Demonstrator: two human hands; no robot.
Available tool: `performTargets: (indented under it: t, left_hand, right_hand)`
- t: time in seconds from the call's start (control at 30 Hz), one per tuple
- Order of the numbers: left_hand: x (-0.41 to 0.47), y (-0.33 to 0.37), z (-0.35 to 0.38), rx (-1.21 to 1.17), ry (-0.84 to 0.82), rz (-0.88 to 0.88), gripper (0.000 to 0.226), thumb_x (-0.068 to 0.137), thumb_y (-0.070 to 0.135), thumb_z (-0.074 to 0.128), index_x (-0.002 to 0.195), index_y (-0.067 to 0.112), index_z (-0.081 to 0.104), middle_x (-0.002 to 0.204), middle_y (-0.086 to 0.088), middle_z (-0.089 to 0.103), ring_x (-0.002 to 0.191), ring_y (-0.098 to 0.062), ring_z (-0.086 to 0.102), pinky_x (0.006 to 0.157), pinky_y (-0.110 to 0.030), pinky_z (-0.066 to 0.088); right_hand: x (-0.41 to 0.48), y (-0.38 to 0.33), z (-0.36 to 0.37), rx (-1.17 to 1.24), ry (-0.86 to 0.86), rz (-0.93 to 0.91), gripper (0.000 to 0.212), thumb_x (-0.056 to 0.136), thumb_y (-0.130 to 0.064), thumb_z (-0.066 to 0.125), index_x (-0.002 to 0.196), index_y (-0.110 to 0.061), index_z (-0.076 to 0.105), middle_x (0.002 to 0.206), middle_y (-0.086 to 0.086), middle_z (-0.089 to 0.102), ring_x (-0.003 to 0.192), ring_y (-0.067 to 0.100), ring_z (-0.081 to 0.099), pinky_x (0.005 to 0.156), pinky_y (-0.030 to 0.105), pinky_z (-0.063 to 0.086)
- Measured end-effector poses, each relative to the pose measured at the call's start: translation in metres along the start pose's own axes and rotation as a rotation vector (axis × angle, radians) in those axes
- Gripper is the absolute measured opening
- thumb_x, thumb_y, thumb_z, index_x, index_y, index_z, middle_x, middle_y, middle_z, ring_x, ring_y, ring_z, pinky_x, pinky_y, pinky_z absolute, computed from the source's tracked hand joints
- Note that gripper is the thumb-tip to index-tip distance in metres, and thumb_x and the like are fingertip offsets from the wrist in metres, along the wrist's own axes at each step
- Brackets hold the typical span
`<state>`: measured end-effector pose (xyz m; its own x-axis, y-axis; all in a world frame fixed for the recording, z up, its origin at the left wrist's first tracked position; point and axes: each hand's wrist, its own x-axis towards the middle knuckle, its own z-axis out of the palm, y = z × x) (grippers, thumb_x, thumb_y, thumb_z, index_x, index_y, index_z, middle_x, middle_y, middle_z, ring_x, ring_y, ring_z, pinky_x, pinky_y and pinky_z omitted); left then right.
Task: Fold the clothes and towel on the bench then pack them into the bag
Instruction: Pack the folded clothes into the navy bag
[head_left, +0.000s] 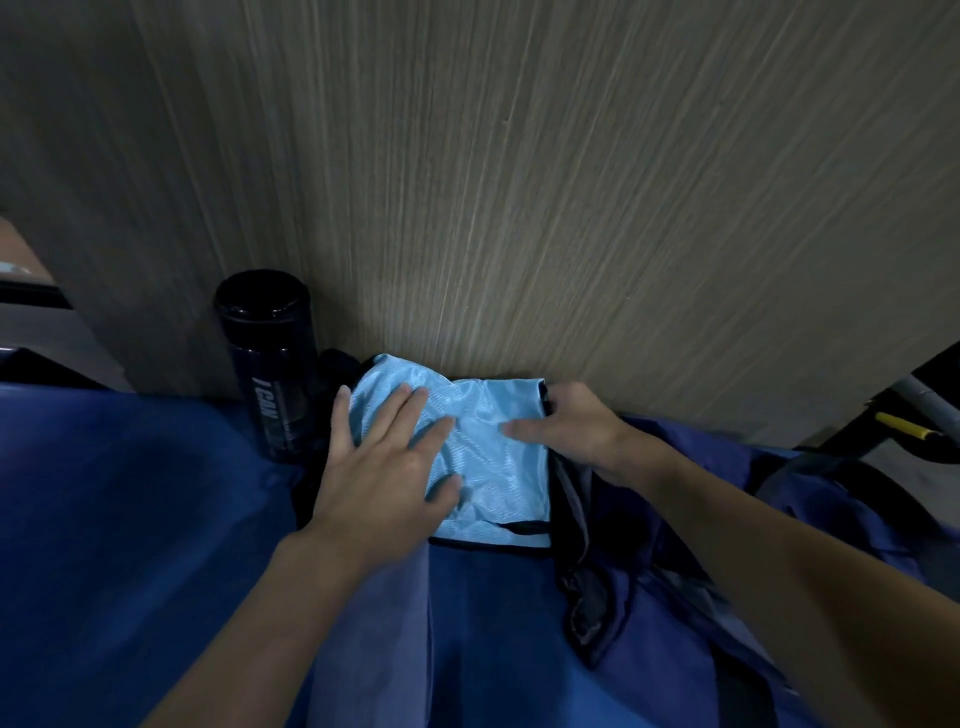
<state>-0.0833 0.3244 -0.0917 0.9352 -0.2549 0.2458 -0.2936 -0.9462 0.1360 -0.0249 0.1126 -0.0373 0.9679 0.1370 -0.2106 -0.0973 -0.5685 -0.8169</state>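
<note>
The garment (498, 478), pale blue with black trim, lies folded into a rough square tight against the wall (519, 182), between the bottle (275, 364) and the bag (675, 597); dark cloth (332, 364) peeks out from under its left side. The left hand (384, 467) lies flat on it, fingers spread and straight, pressing, gripping nothing. The right hand (576, 431) holds the right edge: thumb (519, 428) on top, fingers (558, 397) curled over the far corner by the trim. Whether the garment sits on the bench (130, 493) or already in the bag's mouth I cannot tell. The cloth looks slick and thin, so I judge the fold will spring open once the flat hand lifts, most likely at the creased middle, where it already puckers. Lifted by one edge alone it would slide apart and go into the bag as a bundle. The bag lies slack, and a collapsed mouth could snag the trim. The bottle stands near the left wrist, so a careless sweep outward could knock it over
</note>
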Motion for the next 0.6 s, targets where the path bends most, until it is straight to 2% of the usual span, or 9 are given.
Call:
performTargets:
  t: [0.1, 0.2, 0.3, 0.43, 0.5, 0.53, 0.6]
  left_hand:
    - [-0.001, 0.000, -0.002, -0.025, 0.004, -0.004, 0.073, 0.086, 0.063, 0.019, 0.150, 0.032, 0.038, 0.164, 0.000, 0.019, 0.153, -0.013, 0.000, 0.116, -0.060, -0.013]
    - [-0.001, 0.000, -0.004, -0.054, 0.019, -0.017, 0.073, 0.085, 0.065, 0.022, 0.149, 0.033, 0.037, 0.164, 0.002, 0.015, 0.153, -0.015, -0.005, 0.115, -0.060, -0.015]
    - [0.001, -0.001, -0.007, -0.066, 0.014, -0.045, 0.076, 0.081, 0.069, 0.024, 0.149, 0.035, 0.035, 0.163, 0.002, 0.014, 0.152, -0.020, -0.008, 0.116, -0.063, -0.010]
    - [0.000, -0.002, -0.010, -0.113, -0.024, -0.077, 0.077, 0.083, 0.068, 0.033, 0.153, 0.037, 0.023, 0.163, 0.002, 0.007, 0.151, -0.018, -0.013, 0.118, -0.061, -0.006]
    - [-0.001, 0.000, -0.013, -0.189, 0.020, -0.091, 0.073, 0.087, 0.063, 0.044, 0.153, 0.035, 0.026, 0.162, 0.004, 0.013, 0.152, -0.015, -0.005, 0.120, -0.056, -0.003]
    - [-0.001, 0.002, -0.015, -0.266, 0.072, -0.108, 0.069, 0.089, 0.060, 0.045, 0.151, 0.033, 0.032, 0.160, 0.006, 0.021, 0.152, -0.015, 0.004, 0.122, -0.053, 0.002]
    - [-0.001, 0.004, -0.025, -0.522, 0.233, -0.184, 0.057, 0.089, 0.051, 0.041, 0.140, 0.026, 0.050, 0.148, 0.007, 0.043, 0.142, -0.015, 0.032, 0.119, -0.049, 0.023]
  right_hand:
    - [-0.001, 0.005, -0.001, -0.143, -0.041, 0.026, 0.044, 0.074, -0.029, 0.082, 0.113, -0.020, 0.064, 0.105, -0.004, 0.073, 0.101, 0.012, 0.068, 0.108, 0.039, 0.043]
    - [-0.003, 0.002, -0.003, -0.107, -0.068, -0.012, 0.049, 0.076, -0.018, 0.080, 0.119, -0.017, 0.056, 0.107, 0.001, 0.071, 0.098, 0.014, 0.069, 0.095, 0.042, 0.055]
    - [-0.006, -0.015, -0.003, -0.133, -0.037, -0.118, 0.045, 0.081, -0.007, 0.074, 0.120, -0.014, 0.051, 0.108, 0.007, 0.068, 0.100, 0.019, 0.068, 0.091, 0.044, 0.055]
    - [-0.009, -0.042, 0.002, -0.225, -0.055, -0.220, 0.039, 0.082, -0.007, 0.070, 0.115, -0.018, 0.052, 0.104, 0.009, 0.068, 0.094, 0.022, 0.068, 0.085, 0.046, 0.057]
    - [-0.009, -0.054, 0.007, -0.269, -0.067, -0.201, 0.040, 0.081, -0.010, 0.069, 0.115, -0.020, 0.051, 0.101, 0.006, 0.067, 0.089, 0.020, 0.069, 0.081, 0.044, 0.059]
    - [-0.008, -0.060, 0.011, -0.279, -0.066, -0.176, 0.041, 0.081, -0.012, 0.069, 0.116, -0.021, 0.051, 0.100, 0.005, 0.067, 0.087, 0.020, 0.069, 0.077, 0.044, 0.060]
    - [-0.006, -0.068, 0.020, -0.259, -0.049, -0.115, 0.040, 0.078, -0.013, 0.067, 0.115, -0.018, 0.052, 0.098, 0.008, 0.067, 0.081, 0.022, 0.070, 0.063, 0.041, 0.061]
